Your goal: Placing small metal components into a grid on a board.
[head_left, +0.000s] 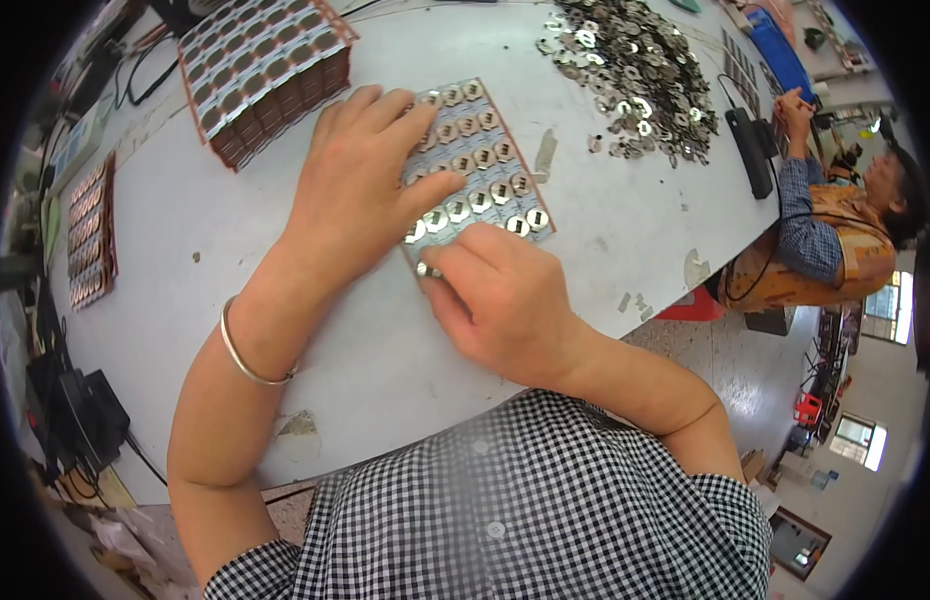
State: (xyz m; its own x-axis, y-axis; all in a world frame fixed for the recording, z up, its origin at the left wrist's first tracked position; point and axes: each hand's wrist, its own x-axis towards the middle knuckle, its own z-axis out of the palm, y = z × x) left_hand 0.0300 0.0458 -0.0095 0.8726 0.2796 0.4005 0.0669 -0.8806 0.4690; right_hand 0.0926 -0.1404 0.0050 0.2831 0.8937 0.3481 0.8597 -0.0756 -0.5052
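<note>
A thin panel (514, 143) with brown edges lies flat on the white table, carrying rows of round silver metal pieces with dark slots. My left hand (360, 165) rests across the panel's left side, its fingers spread and its thumb pointing right over the rows. At the panel's near left corner, my right hand (505, 295) pinches a small silver metal piece (426, 269) between thumb and fingertips. The fingers hide part of that piece, so whether it touches the panel I cannot tell.
Behind my left hand stands a tall stack of similar panels (290, 112). A lower stack (90, 240) is at the far left. Loose metal pieces form a heap (650, 90) at the far right. Black adapters (93, 415) with cables sit left. Another person (830, 225) works beyond a black device (750, 150).
</note>
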